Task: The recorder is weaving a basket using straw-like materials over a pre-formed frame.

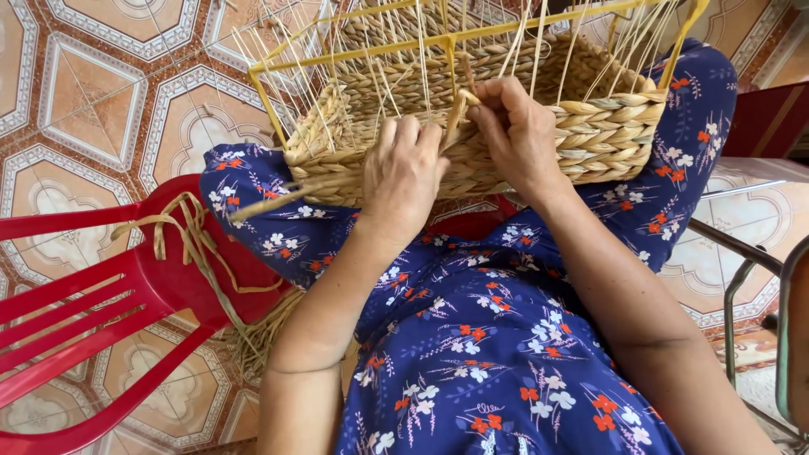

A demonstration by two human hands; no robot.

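A half-woven straw basket [590, 126] rests on my lap, built around a yellow wire frame [362, 52] with thin upright reeds. My left hand [404, 173] presses flat against the basket's near woven wall. My right hand [518, 135] pinches a braided straw strand [458, 109] at the top edge of the weave, between two upright reeds. My lap is covered by a blue flowered dress [489, 337].
A red plastic chair [101, 312] lies to my left with loose straw strands [190, 240] draped over it. A bundle of straw [261, 333] lies beside my leg. Patterned floor tiles [109, 109] surround me. Metal furniture legs [742, 278] stand at right.
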